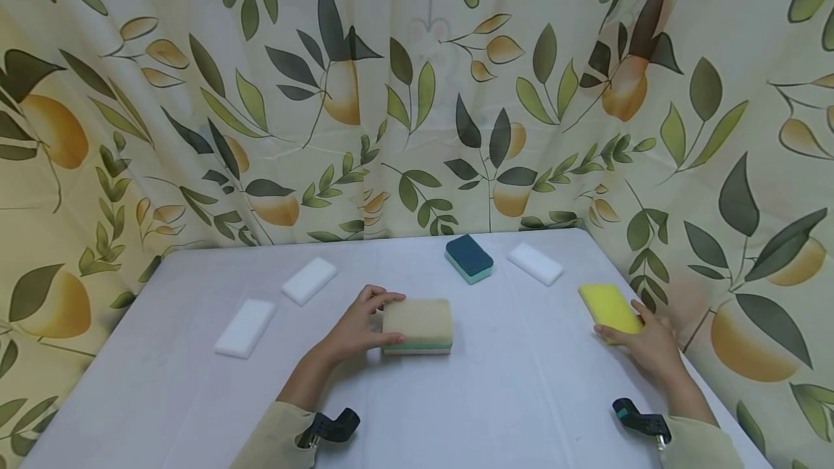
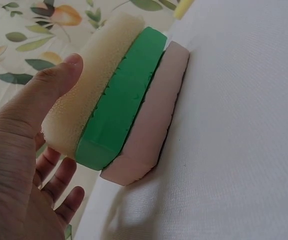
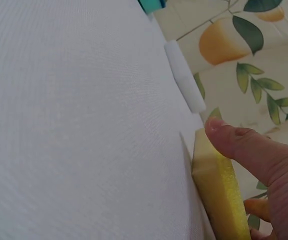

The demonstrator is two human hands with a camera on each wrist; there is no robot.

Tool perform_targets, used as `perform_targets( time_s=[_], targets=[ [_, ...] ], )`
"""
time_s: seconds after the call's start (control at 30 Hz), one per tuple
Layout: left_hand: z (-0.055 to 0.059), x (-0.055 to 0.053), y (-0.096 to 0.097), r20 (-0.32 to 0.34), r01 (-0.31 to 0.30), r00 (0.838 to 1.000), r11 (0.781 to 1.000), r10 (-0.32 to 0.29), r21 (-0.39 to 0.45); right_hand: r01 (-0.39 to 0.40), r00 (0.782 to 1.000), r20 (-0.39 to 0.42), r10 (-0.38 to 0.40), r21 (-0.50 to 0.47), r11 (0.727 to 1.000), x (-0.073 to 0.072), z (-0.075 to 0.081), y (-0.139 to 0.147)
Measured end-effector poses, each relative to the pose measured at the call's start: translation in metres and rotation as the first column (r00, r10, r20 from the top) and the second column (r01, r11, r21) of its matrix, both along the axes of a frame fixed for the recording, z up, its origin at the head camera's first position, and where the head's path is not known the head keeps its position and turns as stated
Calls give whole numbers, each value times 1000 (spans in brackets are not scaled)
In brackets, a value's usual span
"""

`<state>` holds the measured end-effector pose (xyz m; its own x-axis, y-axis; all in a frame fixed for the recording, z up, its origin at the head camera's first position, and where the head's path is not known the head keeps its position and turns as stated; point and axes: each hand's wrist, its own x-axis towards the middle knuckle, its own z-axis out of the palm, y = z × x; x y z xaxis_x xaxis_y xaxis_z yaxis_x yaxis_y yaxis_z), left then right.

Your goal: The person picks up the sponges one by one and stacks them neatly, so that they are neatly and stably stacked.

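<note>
My left hand (image 1: pixel 360 324) spans the left end of a stack of three sponges, thumb at the near edge and forefinger at the far edge of the beige sponge (image 1: pixel 417 318) on top. Below it lie a green sponge (image 2: pixel 121 97) and a pale pink one (image 2: pixel 149 120), with a dark seam between them. Three fingertips of that hand hang free in the left wrist view. At the table's right side my right hand (image 1: pixel 654 349) holds a yellow sponge (image 1: pixel 609 307) between thumb and fingers. The sponge lies low at the white cloth.
On the white-clothed table (image 1: pixel 508 396), a dark blue-green sponge (image 1: pixel 469 258) lies at the back beside a white sponge (image 1: pixel 535 263). Two more white sponges lie left, one nearer (image 1: pixel 245 328) and one farther (image 1: pixel 309 281). A patterned curtain (image 1: pixel 417 165) hangs behind.
</note>
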<state>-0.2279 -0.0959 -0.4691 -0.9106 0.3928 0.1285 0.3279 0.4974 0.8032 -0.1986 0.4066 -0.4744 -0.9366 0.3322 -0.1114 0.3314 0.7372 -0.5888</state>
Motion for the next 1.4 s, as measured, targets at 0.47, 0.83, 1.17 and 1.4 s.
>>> perform_targets(
  time_s=[0.47,0.83,1.17,1.4],
  targets=[
    [0,-1,0,1,3,1000,1000,-3,-1,7,999,36,-7,1,1000,-2,0,1],
    [1,0,0,8,6,1000,1000,-6,2,-25,1000,19,25,-22,999,-1,3,2],
    [0,-1,0,7,4,1000,1000,-4,7,-102,994,45,103,-23,995,0,10,-3],
    [-2,-1,-1,2,9,1000,1000,-9,-3,-127,990,51,128,-18,992,-3,12,-8]
  ],
)
